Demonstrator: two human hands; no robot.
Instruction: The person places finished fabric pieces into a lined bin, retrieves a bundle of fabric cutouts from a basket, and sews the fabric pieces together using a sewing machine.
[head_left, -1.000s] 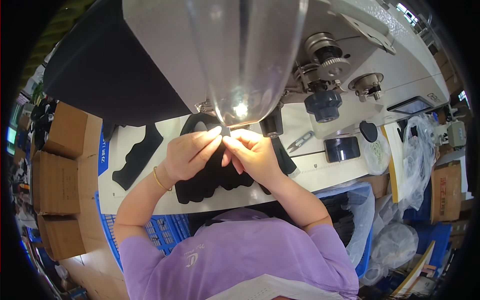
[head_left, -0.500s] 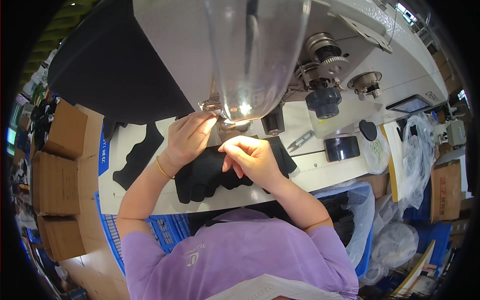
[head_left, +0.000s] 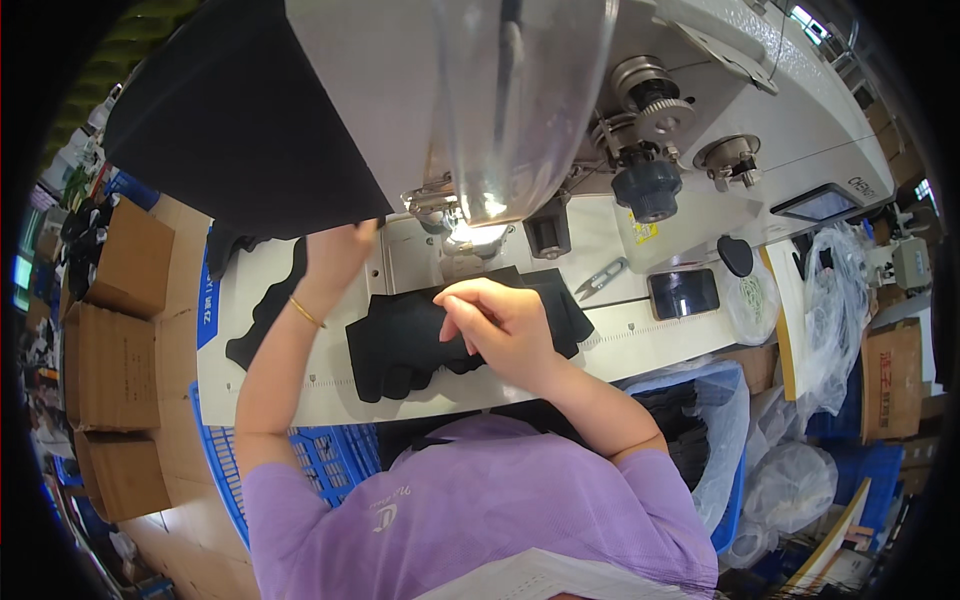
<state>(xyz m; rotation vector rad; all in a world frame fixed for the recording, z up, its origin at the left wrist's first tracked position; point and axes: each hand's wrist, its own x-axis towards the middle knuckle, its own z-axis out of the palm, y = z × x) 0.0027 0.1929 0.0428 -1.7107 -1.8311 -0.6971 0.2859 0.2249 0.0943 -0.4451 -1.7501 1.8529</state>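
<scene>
My left hand [head_left: 338, 262] is by the lower edge of a large black sheet [head_left: 235, 125] on the sewing machine's left side; its fingers are smeared by motion and partly hidden. My right hand [head_left: 497, 322] rests over a folded black fabric piece [head_left: 400, 345] in front of the needle area, fingers curled in, with nothing visible in them. The lit presser foot area [head_left: 478, 232] of the white sewing machine [head_left: 390, 90] stands just beyond the fabric. Another black cut piece [head_left: 272, 310] with a wavy edge lies at the left, beneath my left forearm.
Thread snips [head_left: 603, 278], a phone [head_left: 684, 295] and a round black pad [head_left: 735, 257] lie on the right of the white table [head_left: 320, 400]. Blue baskets [head_left: 330, 462] stand below its front edge. Cardboard boxes [head_left: 115, 360] are stacked at the left, plastic bags [head_left: 835, 320] at the right.
My left hand has moved left, from the presser foot to the black sheet's edge. The right hand stays nearly in place. The fabric beneath it now shows flatter.
</scene>
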